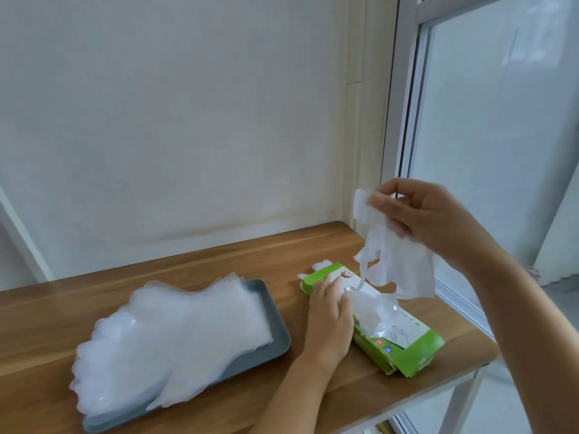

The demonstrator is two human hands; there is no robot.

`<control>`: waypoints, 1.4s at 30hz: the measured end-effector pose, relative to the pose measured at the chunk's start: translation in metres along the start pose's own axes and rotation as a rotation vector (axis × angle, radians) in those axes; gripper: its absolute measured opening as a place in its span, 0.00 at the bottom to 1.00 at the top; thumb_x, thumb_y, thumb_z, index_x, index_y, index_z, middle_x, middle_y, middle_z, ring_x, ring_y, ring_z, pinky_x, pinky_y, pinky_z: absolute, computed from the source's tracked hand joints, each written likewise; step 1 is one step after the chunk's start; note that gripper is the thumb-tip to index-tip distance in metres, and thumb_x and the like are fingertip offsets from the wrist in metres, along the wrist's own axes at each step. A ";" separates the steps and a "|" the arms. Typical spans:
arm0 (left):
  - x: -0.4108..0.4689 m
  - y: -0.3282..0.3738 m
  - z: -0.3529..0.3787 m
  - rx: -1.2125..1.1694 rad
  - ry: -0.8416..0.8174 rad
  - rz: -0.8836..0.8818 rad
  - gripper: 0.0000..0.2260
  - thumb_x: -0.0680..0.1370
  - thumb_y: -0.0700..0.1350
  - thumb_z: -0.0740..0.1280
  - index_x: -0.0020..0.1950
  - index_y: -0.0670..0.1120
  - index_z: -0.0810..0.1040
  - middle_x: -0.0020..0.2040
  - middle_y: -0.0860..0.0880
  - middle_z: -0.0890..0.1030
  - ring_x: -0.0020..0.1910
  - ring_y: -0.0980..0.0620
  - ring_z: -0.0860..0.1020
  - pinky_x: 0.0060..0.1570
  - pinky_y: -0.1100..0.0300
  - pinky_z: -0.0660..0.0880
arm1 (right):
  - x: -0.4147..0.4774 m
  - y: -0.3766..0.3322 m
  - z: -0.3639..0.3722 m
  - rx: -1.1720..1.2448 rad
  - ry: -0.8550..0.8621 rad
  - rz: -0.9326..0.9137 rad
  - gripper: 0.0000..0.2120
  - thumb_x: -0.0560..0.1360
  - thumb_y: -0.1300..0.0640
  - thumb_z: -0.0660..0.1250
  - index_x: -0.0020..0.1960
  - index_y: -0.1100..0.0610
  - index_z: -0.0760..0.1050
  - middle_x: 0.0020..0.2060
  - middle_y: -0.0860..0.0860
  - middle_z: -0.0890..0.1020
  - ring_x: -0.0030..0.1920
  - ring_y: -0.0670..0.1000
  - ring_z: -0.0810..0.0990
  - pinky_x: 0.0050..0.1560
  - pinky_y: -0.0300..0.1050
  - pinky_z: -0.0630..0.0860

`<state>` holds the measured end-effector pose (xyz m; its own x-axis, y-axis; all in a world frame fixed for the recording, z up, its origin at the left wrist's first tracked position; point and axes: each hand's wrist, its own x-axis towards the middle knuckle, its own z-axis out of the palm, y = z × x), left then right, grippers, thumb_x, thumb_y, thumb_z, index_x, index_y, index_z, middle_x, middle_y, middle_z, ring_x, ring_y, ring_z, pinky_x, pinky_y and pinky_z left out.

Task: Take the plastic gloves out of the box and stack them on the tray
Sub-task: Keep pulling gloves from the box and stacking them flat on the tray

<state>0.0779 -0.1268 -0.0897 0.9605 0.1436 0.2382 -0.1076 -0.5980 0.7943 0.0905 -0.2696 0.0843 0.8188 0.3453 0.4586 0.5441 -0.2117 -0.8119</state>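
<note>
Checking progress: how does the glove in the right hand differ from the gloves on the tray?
The held glove hangs crumpled from the right hand; the stacked gloves lie flat on the tray. The held glove is single; the stacked gloves are many. Both are translucent white plastic.

Her right hand [419, 220] pinches a glove [398, 261] above the box [407, 349]; the left hand [329, 317] presses the box beside the stacked tray [275, 324].

Plain off-white wall [188, 120], wooden tabletop [219, 258], white-framed window [501, 120] at right, probably daylight
</note>
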 end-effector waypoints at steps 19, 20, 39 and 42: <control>-0.086 0.043 -0.120 -0.307 0.128 0.053 0.04 0.76 0.49 0.70 0.47 0.53 0.85 0.45 0.63 0.84 0.49 0.67 0.79 0.46 0.77 0.70 | -0.004 -0.069 0.045 -0.402 -0.577 -0.023 0.02 0.71 0.52 0.73 0.41 0.49 0.83 0.25 0.47 0.80 0.24 0.41 0.68 0.29 0.28 0.65; -0.089 0.036 -0.131 -0.282 0.108 0.015 0.05 0.76 0.50 0.70 0.48 0.55 0.85 0.45 0.63 0.84 0.49 0.67 0.79 0.46 0.76 0.70 | 0.000 -0.065 0.048 -0.433 -0.593 -0.015 0.02 0.70 0.52 0.74 0.40 0.50 0.83 0.28 0.47 0.82 0.27 0.41 0.71 0.32 0.31 0.68; -0.056 -0.020 -0.322 0.528 0.606 0.200 0.09 0.78 0.43 0.67 0.56 0.45 0.84 0.61 0.49 0.79 0.67 0.48 0.69 0.64 0.62 0.60 | 0.041 -0.056 0.188 -0.274 -0.057 -0.362 0.03 0.75 0.61 0.68 0.46 0.56 0.80 0.40 0.43 0.82 0.29 0.35 0.77 0.36 0.27 0.70; -0.076 -0.037 -0.314 0.662 0.635 0.312 0.09 0.76 0.42 0.68 0.53 0.45 0.85 0.59 0.45 0.81 0.66 0.40 0.71 0.66 0.44 0.65 | 0.025 -0.046 0.191 -0.208 -0.054 -0.367 0.04 0.76 0.63 0.68 0.47 0.57 0.80 0.42 0.45 0.83 0.37 0.40 0.82 0.40 0.30 0.76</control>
<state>-0.0716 0.1314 0.0383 0.5744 0.1864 0.7971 0.0185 -0.9764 0.2150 0.0514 -0.0765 0.0640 0.5560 0.4785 0.6796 0.8277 -0.2439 -0.5054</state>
